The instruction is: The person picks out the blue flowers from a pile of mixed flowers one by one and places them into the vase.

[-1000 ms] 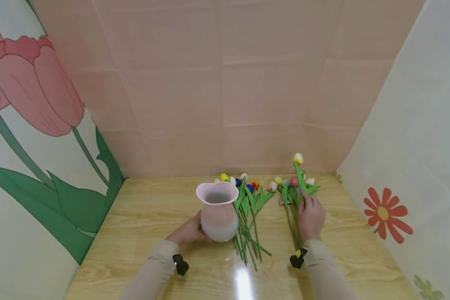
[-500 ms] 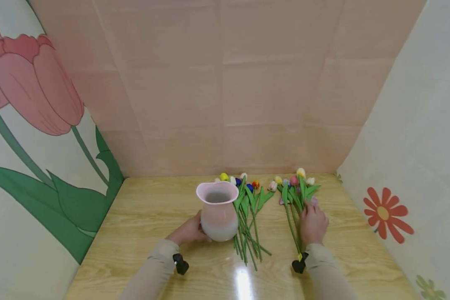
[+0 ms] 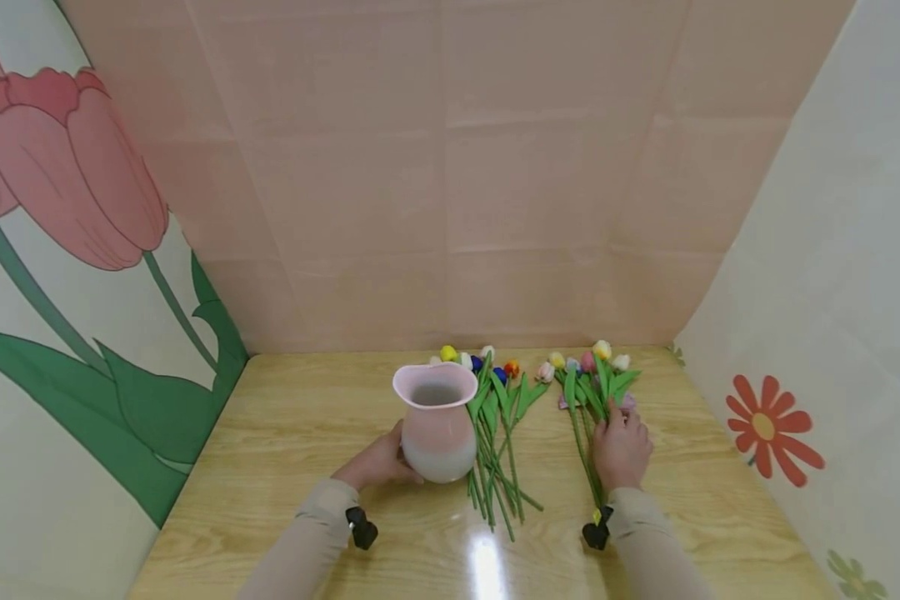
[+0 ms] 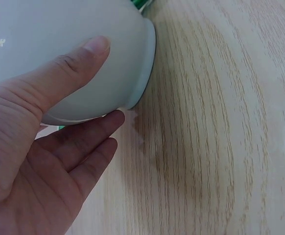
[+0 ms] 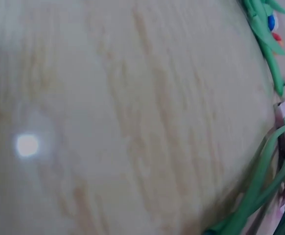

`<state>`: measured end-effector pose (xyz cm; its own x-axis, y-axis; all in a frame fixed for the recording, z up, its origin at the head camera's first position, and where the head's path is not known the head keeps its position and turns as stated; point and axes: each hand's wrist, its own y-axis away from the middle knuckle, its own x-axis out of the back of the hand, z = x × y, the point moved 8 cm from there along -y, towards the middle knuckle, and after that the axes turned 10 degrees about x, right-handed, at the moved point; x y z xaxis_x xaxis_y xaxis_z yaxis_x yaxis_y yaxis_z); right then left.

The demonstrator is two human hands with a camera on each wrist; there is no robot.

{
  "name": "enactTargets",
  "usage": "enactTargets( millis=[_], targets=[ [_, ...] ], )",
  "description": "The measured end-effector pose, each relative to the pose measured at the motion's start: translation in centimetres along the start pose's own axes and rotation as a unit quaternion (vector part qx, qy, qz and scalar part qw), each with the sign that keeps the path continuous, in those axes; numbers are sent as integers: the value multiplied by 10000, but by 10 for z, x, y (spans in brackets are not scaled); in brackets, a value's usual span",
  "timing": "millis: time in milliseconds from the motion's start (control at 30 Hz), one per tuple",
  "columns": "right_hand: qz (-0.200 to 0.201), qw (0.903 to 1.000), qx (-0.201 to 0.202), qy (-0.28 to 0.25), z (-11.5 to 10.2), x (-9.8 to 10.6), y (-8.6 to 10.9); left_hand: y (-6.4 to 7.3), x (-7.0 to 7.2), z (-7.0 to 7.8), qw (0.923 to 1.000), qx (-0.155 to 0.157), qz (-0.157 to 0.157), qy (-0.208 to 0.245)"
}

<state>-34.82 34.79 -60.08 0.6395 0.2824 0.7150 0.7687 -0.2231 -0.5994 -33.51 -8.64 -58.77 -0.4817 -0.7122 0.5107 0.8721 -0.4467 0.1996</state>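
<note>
One flower bunch (image 3: 603,381) lies on the wood table (image 3: 285,433), heads to the pink wall (image 3: 435,208), stems the other way. The right hand (image 3: 622,448) touches it; I can't tell if it pinches. The left hand (image 3: 378,462) grips the vase (image 3: 438,450), mouth up, grey inside showing, hiding bits of the middle bunch (image 3: 489,408).
</note>
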Motion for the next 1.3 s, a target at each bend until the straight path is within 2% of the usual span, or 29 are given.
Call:
enactTargets(
  millis=[167,400,733,867,900,967,1100,1200,1300],
  targets=[
    [-62,9995,298,-127,-20,4,-13,0,1,2,10000,20,-6,27],
    [-357,9921,1156,-339,-74,5,-25,-1,2,4,9999,-27,7,110],
    [-957,9756,1935,-409,-151,-1,-8,-2,1,5,9999,23,-10,151],
    [-1297,9664,2209,-231,-185,-12,4,-1,2,4,9999,31,44,135],
    [-1372,9638,2265,-322,-193,-14,8,-1,2,4,9999,7,53,126],
    [-1637,9580,2281,-574,-207,-21,15,-1,2,5,9999,-26,80,105],
    [-2237,9407,2177,-1328,-225,-38,28,0,1,4,9999,-42,80,96],
    [-2537,9309,2020,-1679,-226,-53,38,0,0,3,9999,-25,77,79],
    [-2690,9259,1891,-1859,-222,-63,45,0,-2,3,9999,-61,96,-15]
  ],
)
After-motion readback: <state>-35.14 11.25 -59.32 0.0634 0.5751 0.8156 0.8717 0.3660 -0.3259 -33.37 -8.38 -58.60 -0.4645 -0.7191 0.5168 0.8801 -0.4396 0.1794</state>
